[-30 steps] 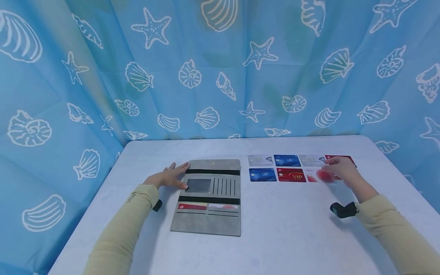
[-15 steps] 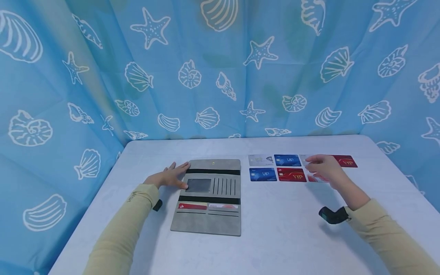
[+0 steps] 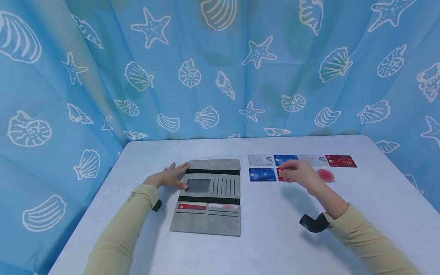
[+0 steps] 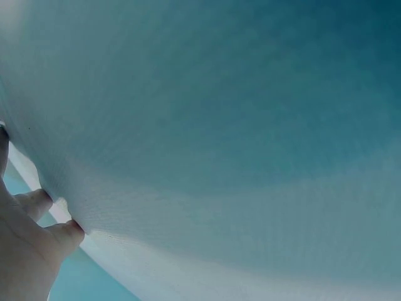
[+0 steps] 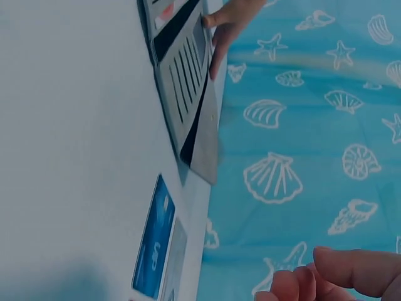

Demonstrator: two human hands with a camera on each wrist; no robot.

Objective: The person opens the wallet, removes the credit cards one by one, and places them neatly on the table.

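A grey long wallet (image 3: pixel 206 223) lies unfolded on the table, with a red card (image 3: pixel 191 206) and a white card (image 3: pixel 222 206) tucked in slots of its near panel. My left hand (image 3: pixel 167 178) rests on its left edge, fingers spread, thumb beside the clear window (image 3: pixel 198 186). My right hand (image 3: pixel 300 173) hovers over the two rows of cards, its fingers loosely bent and nothing visible between them. It partly covers a red card (image 3: pixel 279 175) in the near row and a blue card (image 3: pixel 286 158) behind. In the right wrist view, thumb and fingertips (image 5: pixel 304 282) show bare.
Beside the hand lie a blue card (image 3: pixel 262 175), a white card with a red circle (image 3: pixel 325 175), two silver cards (image 3: pixel 260 160) and a red VIP card (image 3: pixel 341 160). A blue seashell curtain (image 3: pixel 192 107) hangs behind the white table (image 3: pixel 268 236).
My right hand has moved left along the cards, from the red VIP card at the far right to above the near row's red card. My left hand and the wallet have stayed put.
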